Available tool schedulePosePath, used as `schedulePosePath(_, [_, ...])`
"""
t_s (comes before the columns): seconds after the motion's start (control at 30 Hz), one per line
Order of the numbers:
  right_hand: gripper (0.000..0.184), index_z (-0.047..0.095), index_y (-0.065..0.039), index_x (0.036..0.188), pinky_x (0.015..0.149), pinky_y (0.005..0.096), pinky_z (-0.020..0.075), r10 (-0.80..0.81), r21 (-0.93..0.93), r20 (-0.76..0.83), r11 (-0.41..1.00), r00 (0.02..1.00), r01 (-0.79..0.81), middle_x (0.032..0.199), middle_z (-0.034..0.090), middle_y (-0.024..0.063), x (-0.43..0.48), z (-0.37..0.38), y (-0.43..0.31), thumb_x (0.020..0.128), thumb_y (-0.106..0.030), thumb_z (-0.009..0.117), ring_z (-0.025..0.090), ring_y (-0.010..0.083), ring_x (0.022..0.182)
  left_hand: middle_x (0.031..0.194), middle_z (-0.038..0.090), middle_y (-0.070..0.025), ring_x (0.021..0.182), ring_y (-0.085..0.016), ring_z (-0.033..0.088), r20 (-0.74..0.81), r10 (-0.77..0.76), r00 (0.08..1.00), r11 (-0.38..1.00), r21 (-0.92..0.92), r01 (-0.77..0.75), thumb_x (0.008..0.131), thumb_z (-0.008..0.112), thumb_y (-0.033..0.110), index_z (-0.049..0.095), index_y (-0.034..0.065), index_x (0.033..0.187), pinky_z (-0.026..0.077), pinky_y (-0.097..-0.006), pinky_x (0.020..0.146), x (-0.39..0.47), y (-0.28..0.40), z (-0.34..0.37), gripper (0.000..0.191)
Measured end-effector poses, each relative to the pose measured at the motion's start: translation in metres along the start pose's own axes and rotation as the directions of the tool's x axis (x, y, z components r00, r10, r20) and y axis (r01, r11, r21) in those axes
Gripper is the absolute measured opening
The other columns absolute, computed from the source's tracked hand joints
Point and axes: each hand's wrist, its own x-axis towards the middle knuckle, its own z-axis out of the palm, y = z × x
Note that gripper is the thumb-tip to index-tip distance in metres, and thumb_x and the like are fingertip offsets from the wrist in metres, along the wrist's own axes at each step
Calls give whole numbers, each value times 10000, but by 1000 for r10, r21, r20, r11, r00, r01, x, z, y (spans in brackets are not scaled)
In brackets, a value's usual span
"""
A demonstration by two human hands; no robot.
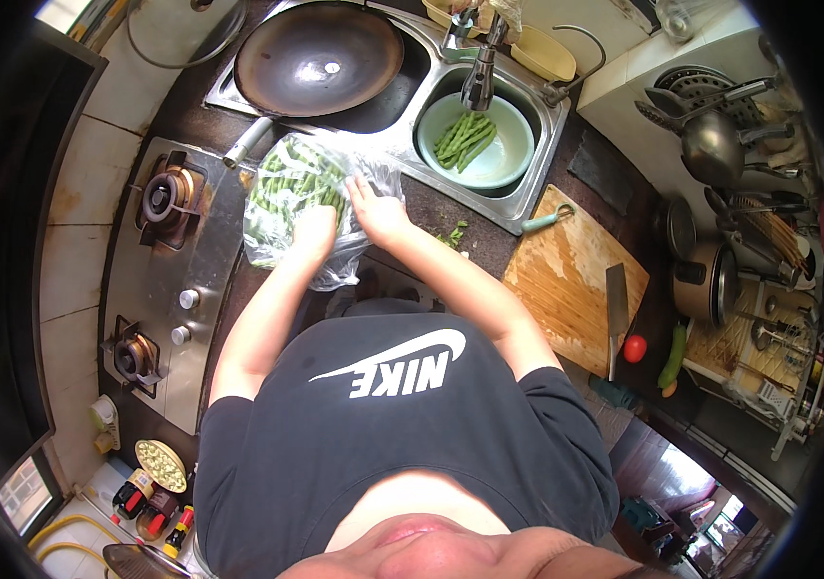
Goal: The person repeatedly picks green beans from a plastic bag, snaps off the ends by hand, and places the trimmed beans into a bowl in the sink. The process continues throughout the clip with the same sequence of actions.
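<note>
Before me on the dark counter lies a clear plastic bag (267,242) full of green beans (292,174). My left hand (317,228) is curled at the near side of the beans, its fingertips hidden. On the bag's right part rests my right hand (379,213), fingers stretched forward against the film; its thumb is hidden, so a grip on the film cannot be made out. A pale green basin (513,141) sits in the right sink bowl with a small bunch of green beans (464,141) in it. Green scraps (454,235) lie near the sink.
A wok (317,58) covers much of the left sink bowl, beneath the faucet's left. The gas stove (198,210) stands left. Right are a wooden cutting board (556,289), a peeler (543,221), a cleaver (616,297), a tomato (635,348) and a long green vegetable (672,358).
</note>
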Motion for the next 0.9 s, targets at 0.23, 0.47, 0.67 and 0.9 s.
schedulePosePath(0.23, [1152,128,-155,1466,744,405,547,173,-118,32,979,984,-168,1481,115,213,-6,-17,-12,564,-277,835,453,345,1140,806,672,-173,756,-299,673,119,-105,987,990,108,93,765,584,151,689,33,782,533,-410,655,9,10,5,159])
schedulePosePath(0.47, [1068,188,-125,1446,753,415,541,143,-46,-91,988,985,-148,1418,252,253,-4,-23,-9,596,-277,817,506,378,1081,730,669,-142,700,-281,672,49,-24,999,982,189,14,728,583,115,690,53,725,533,-396,625,7,11,-4,124])
schedulePosePath(0.67, [514,440,-64,1286,881,387,479,25,171,-267,985,963,22,1338,430,189,-9,-27,-1,816,-164,623,512,341,1133,756,665,-130,733,-277,663,-163,20,986,989,148,4,811,541,180,659,51,786,519,-403,641,-17,7,-52,177])
schedulePosePath(0.9, [439,545,-40,1197,867,373,475,-315,489,-521,651,793,580,1100,609,147,-36,-39,-52,789,-148,667,588,325,1012,686,621,-126,636,-217,608,-92,-52,994,770,-638,-18,901,534,189,635,11,882,461,-335,600,-77,1,-136,205])
